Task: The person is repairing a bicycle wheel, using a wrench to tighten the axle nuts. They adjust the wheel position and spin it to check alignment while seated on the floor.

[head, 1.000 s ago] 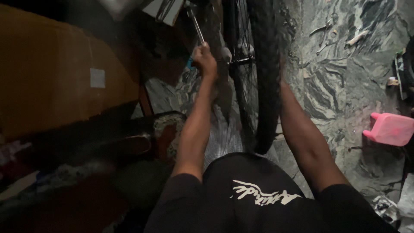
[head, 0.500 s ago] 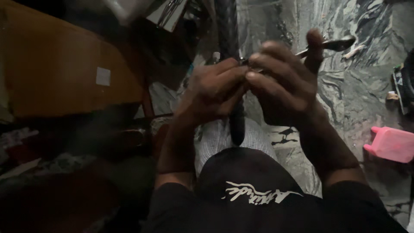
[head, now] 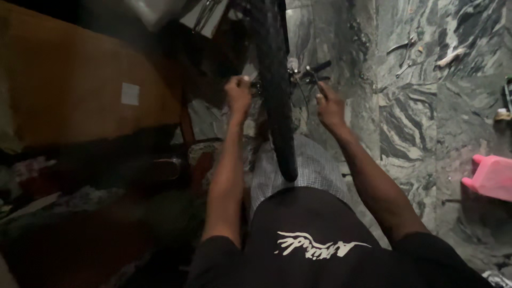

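Half a second before, both hands had been bunched together over the tyre close to the camera; now they had parted, one to each side of the bicycle wheel point(head: 276, 101), and the wheel stood farther off. The left hand point(head: 238, 96) was closed in a fist at the hub on the wheel's left side, though what it gripped was too dark to tell. The right hand point(head: 329, 106) was on the wheel's right, its fingers pinched around a thin cable or rod beside the axle point(head: 314, 72). One wheel showed, upright, its knobbly tyre running between the forearms toward the person's lap. On the left, a brown wooden panel point(head: 80, 85) stood close by, leaving little room on that side. On the right, the green marbled floor point(head: 416, 133) lay open. There, well apart from the hands, lay about three small hand tools point(head: 408, 50) in a loose group and one pink plastic container point(head: 490, 176) at the frame's edge.
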